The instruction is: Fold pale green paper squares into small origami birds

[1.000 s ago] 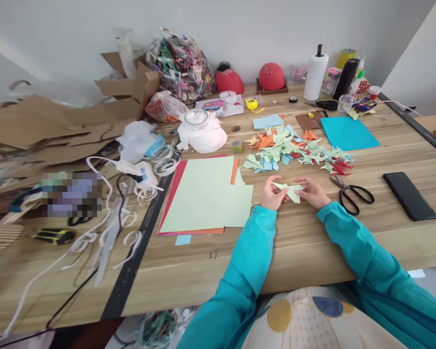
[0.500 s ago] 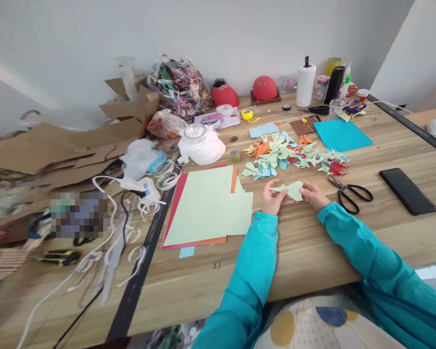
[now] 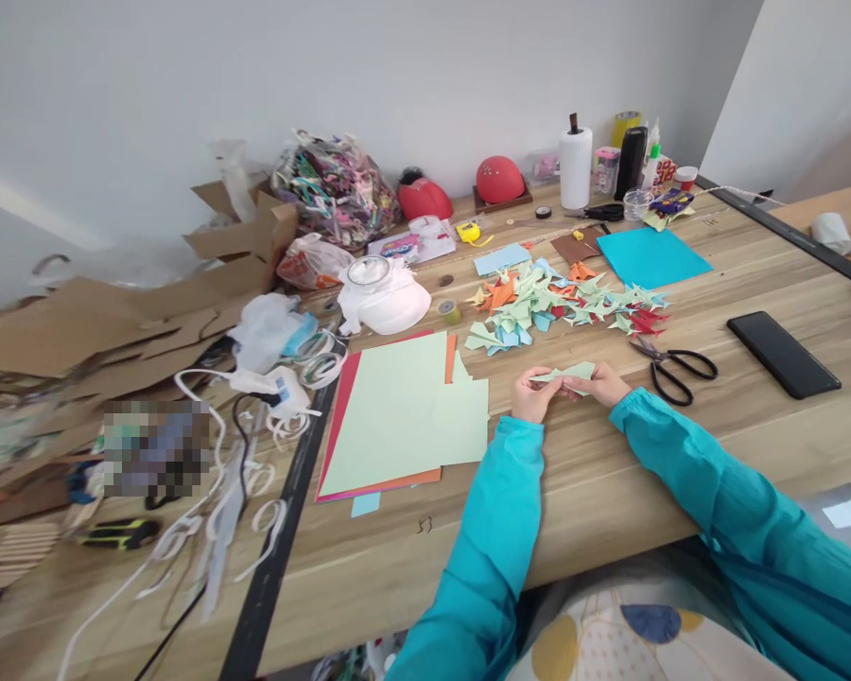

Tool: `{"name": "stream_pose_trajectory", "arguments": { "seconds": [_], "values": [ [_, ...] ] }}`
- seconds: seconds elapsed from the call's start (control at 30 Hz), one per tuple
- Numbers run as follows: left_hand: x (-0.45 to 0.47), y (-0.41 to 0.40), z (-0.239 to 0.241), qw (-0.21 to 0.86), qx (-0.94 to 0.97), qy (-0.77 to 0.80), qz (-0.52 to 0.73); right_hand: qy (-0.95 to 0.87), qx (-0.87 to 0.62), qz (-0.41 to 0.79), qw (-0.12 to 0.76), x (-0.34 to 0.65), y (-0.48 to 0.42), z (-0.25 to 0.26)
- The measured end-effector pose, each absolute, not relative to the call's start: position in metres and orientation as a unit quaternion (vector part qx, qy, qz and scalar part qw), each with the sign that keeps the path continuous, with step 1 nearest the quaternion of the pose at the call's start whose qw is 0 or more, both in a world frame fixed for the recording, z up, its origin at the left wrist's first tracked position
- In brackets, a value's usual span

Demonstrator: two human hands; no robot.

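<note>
A small pale green folded paper (image 3: 579, 372) is held between my two hands, just above the wooden table. My left hand (image 3: 531, 394) is closed on its left end, thumb on top. From the other side my right hand (image 3: 605, 383) pinches it, and the two thumbs nearly meet over the fold. Beyond my hands lies a heap of folded paper pieces (image 3: 539, 303) in green, orange, blue and red. Large pale green sheets (image 3: 397, 407) lie stacked to the left, with red and orange sheets beneath. Black-handled scissors (image 3: 670, 364) rest open to the right.
A black phone (image 3: 782, 354) lies at the right. Bright blue paper (image 3: 653, 257) is behind the scissors. A white paper-like bundle (image 3: 390, 301) and a thread spool (image 3: 449, 310) stand behind the sheets. White cables (image 3: 219, 416) and cardboard (image 3: 113, 303) crowd the left.
My right hand has moved inward along the green paper, so the thumbs are now close together and less of the paper shows. The whole view has shifted slightly.
</note>
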State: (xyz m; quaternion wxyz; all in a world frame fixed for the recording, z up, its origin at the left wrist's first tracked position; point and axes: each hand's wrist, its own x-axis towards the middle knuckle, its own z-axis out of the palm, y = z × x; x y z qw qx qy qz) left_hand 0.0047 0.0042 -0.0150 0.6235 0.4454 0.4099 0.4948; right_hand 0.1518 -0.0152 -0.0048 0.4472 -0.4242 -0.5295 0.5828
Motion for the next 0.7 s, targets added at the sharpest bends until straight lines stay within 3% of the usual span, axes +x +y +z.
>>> {"name": "stream_pose_trajectory", "arguments": {
  "seconds": [0.7],
  "values": [
    [0.0000, 0.0074, -0.0079, 0.620, 0.416, 0.445, 0.495, -0.475, -0.460, 0.570, 0.488, 0.1500, -0.0099, -0.0083]
  ]
}}
